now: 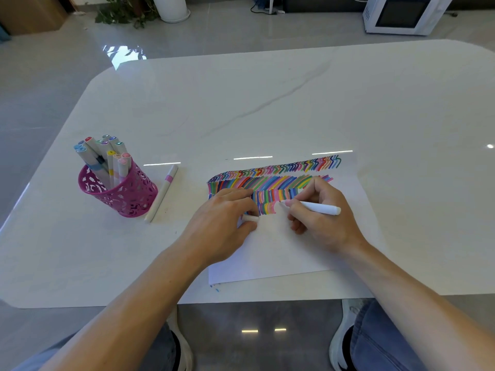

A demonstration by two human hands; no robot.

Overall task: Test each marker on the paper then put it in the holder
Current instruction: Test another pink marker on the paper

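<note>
A white paper [289, 253] lies on the table, its upper part covered in rows of coloured strokes. My right hand [324, 218] grips a white marker [320, 208] whose pale pink tip touches the paper at the end of the lowest row. My left hand [226, 223] rests on the paper's left part, fingers closed around a small white cap [250, 218]. A pink perforated holder [120, 192] stands at the left with several capped markers in it. One white marker with a pink band [162, 192] lies on the table beside the holder.
The white marble table [267, 103] has rounded corners; its near edge runs just beyond the paper's bottom. A white microwave [401, 14] sits on the floor at the far right, a potted plant [126, 12] at the far left. My knees and shoes show below.
</note>
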